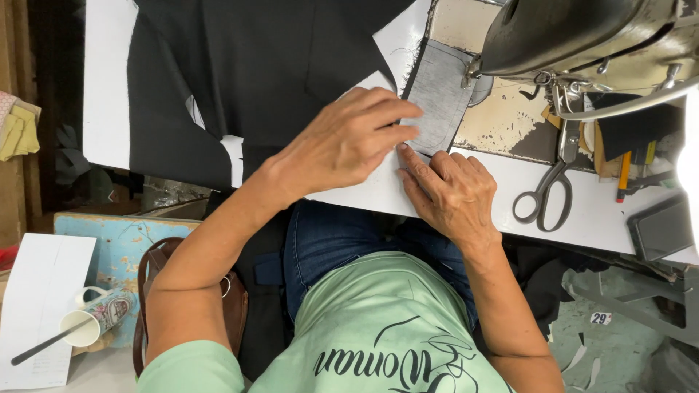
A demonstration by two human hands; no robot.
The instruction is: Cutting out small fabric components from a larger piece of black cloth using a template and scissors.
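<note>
A small dark grey fabric piece (439, 94) lies on the white sewing table (582, 211), its far end under the head of the sewing machine (582, 36). My left hand (349, 138) lies flat, fingertips pressing the near left edge of the grey piece. Just below, my right hand (451, 193) rests on the table with its fingers touching the piece's near corner. Neither hand grips anything. A large black cloth (247, 65) spreads over the table to the left, partly under my left hand.
Black-handled scissors (546, 196) lie right of my right hand, with pencils (624, 175) and a dark flat box (661, 227) beyond. At the lower left stand a brown bag (237, 306), a mug (98, 316) with a stick in it and white paper (40, 306).
</note>
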